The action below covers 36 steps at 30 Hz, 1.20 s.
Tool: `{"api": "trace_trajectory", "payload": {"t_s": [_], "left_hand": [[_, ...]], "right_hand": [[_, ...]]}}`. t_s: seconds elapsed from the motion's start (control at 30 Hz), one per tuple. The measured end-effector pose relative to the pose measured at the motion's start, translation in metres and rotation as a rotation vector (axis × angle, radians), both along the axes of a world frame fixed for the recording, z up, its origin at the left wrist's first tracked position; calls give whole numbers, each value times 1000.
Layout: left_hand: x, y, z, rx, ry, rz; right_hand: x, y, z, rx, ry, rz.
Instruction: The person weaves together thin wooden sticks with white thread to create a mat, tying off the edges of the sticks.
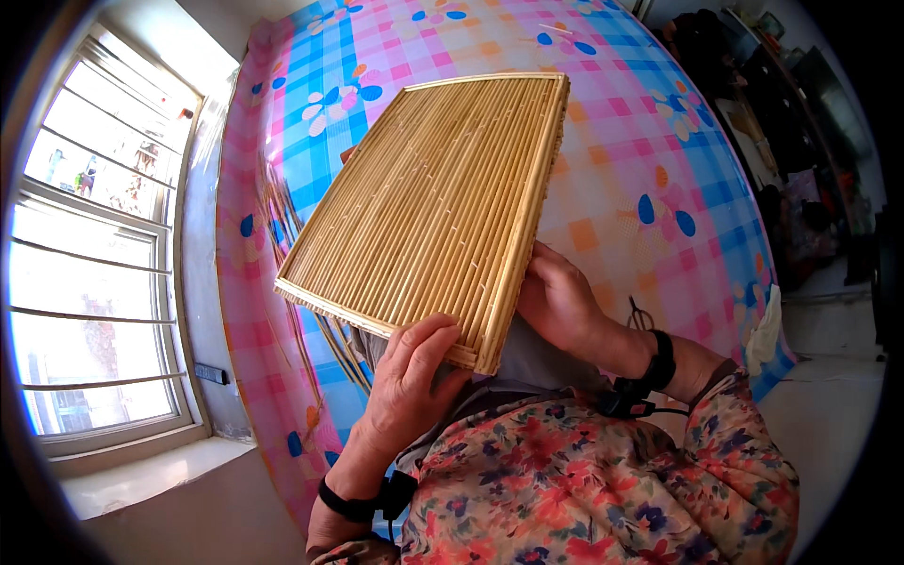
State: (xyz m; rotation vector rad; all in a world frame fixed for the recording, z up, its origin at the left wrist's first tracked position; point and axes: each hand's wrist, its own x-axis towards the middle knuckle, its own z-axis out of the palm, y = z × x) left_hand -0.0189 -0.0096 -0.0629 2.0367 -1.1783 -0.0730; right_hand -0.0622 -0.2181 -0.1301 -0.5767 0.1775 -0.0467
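Gripping the woven straw panel (433, 212) at its near edge with left hand (410, 386), fingers curled over; right hand (560, 301) clasping the right side. Held tilted above checked cloth (650, 141).

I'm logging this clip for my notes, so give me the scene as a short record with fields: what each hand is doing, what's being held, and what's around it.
held thing: flat woven straw mat, rectangular, raised and tilted
left hand: left hand grips the mat's near edge, fingers over the rim
right hand: right hand holds the mat's right edge, partly hidden behind it
below: checked cloth in pink and blue with flower prints
loose material: thin straw stalks lying on the cloth under the mat
left side: barred window
wrists: black bands
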Motion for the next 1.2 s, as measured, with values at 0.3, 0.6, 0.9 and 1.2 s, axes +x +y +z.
{"api": "trace_trajectory", "payload": {"t_s": [0.3,0.6,0.9,1.2], "left_hand": [[4,10,-22,-95,-210,-154],[4,8,-28,-102,-356,-170],[6,4,-33,-141,-377,-140],[6,-1,-29,-126,-461,-145]], "right_hand": [[-29,15,11,-46,147,230],[-35,3,19,-528,355,682],[-45,13,24,-1172,-256,416],[-51,13,9,-1467,-503,277]]}}
